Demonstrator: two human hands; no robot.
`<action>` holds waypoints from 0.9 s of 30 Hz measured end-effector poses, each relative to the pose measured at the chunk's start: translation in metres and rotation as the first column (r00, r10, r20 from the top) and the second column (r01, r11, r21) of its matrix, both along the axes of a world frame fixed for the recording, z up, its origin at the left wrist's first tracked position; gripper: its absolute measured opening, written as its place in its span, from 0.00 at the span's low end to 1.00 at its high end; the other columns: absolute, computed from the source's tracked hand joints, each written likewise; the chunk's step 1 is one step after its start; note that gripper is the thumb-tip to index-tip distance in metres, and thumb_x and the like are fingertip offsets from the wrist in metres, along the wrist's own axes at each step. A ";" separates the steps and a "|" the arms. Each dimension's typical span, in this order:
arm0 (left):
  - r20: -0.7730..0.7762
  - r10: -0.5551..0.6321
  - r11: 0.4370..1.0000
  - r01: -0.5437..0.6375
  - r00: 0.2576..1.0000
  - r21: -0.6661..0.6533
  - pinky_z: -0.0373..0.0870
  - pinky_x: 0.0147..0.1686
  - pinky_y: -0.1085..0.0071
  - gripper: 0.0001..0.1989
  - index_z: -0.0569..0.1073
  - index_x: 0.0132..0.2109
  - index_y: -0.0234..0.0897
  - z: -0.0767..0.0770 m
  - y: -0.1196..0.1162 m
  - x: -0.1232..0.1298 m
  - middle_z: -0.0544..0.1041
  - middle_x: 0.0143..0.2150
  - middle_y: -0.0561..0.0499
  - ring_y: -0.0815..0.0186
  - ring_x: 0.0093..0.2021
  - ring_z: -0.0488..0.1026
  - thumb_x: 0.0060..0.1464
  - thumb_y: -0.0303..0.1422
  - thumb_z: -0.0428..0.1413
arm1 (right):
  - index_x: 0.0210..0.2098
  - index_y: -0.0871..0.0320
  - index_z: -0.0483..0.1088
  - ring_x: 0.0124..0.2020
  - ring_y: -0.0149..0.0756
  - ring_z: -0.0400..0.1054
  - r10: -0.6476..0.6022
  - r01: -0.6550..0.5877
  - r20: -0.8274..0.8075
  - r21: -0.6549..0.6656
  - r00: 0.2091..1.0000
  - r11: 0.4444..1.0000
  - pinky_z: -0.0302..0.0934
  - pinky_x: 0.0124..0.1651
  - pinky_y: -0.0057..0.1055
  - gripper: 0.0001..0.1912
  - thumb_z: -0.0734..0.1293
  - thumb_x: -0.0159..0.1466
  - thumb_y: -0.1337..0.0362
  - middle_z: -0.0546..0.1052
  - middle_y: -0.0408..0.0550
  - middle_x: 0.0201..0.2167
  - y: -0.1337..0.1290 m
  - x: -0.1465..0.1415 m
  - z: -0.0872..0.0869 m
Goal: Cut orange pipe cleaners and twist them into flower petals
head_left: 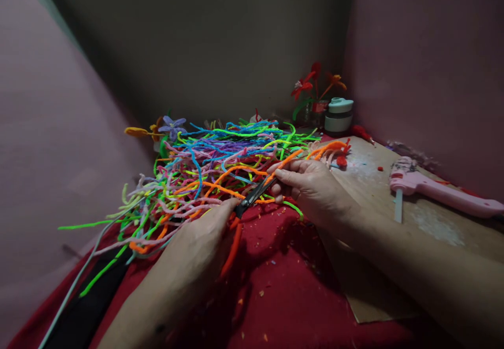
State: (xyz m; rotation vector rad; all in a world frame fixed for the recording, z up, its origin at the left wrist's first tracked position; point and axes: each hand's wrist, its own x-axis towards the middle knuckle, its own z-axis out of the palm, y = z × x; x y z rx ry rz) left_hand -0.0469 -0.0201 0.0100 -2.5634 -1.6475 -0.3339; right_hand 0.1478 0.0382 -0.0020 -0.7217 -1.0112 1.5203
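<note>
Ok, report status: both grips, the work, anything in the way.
Left grip on scissors. Right grip pinching orange stem close by. Tangled pile crowding the far side.

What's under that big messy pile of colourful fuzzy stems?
Dark red cloth peeks out along the near edge of the colourful fuzzy pile. Whatever lies beneath its middle is covered, so I can't tell.

Pink long-handled tool (444, 194) lying near far right edge of tan board (362, 183). Pale lidded cup (339, 123) with dark band, just past board's far edge. Red flowers (303, 86), orange flower (335, 80) beside cup. Purple flower (172, 128) toward red cloth's (283, 296) far left corner.
</note>
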 end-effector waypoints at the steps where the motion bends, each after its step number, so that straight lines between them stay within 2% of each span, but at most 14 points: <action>1: -0.005 -0.005 1.000 0.005 1.000 0.007 0.71 0.35 0.68 0.17 0.65 0.52 0.37 0.000 0.000 0.000 0.76 0.44 0.44 0.61 0.40 0.75 0.57 0.29 0.40 | 0.24 0.60 0.69 0.18 0.26 0.64 -0.001 0.001 -0.001 -0.006 1.000 1.000 0.62 0.21 0.24 0.03 0.66 0.55 0.70 0.71 0.43 0.18 0.000 0.000 0.000; 7: -0.085 0.050 0.994 -0.042 0.995 0.096 0.71 0.38 0.65 0.19 0.65 0.53 0.33 -0.003 0.003 -0.001 0.75 0.46 0.40 0.59 0.42 0.75 0.56 0.27 0.39 | 0.24 0.62 0.68 0.19 0.26 0.65 0.006 -0.006 -0.028 -0.023 1.000 1.000 0.62 0.21 0.23 0.04 0.66 0.54 0.69 0.71 0.44 0.19 0.000 -0.001 0.001; 12: -0.163 0.139 0.986 -0.121 0.977 0.113 0.71 0.37 0.67 0.21 0.64 0.55 0.35 -0.004 0.001 0.002 0.75 0.44 0.41 0.60 0.41 0.75 0.54 0.24 0.41 | 0.24 0.62 0.68 0.19 0.27 0.65 0.010 -0.011 -0.011 -0.045 1.000 0.999 0.62 0.21 0.24 0.04 0.66 0.54 0.69 0.71 0.46 0.19 0.000 0.001 0.001; 18: -0.139 0.130 0.979 -0.105 0.982 0.176 0.71 0.34 0.69 0.21 0.65 0.55 0.36 -0.004 -0.001 0.003 0.74 0.45 0.41 0.61 0.39 0.75 0.54 0.25 0.43 | 0.19 0.60 0.68 0.20 0.28 0.65 0.023 -0.023 -0.005 -0.087 1.000 0.996 0.62 0.21 0.24 0.07 0.66 0.54 0.70 0.71 0.47 0.19 -0.001 0.002 0.002; 22: -0.145 0.130 0.981 -0.106 0.981 0.162 0.72 0.34 0.68 0.21 0.64 0.55 0.36 -0.004 -0.001 0.004 0.74 0.45 0.41 0.60 0.39 0.75 0.54 0.25 0.43 | 0.17 0.59 0.68 0.20 0.28 0.67 0.043 -0.045 -0.020 -0.105 0.999 0.993 0.63 0.21 0.24 0.10 0.65 0.54 0.71 0.71 0.47 0.18 -0.001 0.002 0.003; 27: -0.166 0.119 0.987 -0.098 0.979 0.127 0.72 0.36 0.63 0.21 0.64 0.55 0.34 -0.003 0.000 0.004 0.74 0.45 0.39 0.57 0.40 0.75 0.55 0.26 0.41 | 0.19 0.64 0.69 0.18 0.29 0.67 0.042 -0.051 -0.068 -0.143 0.997 0.988 0.63 0.19 0.24 0.08 0.64 0.54 0.73 0.71 0.47 0.16 0.001 0.003 0.000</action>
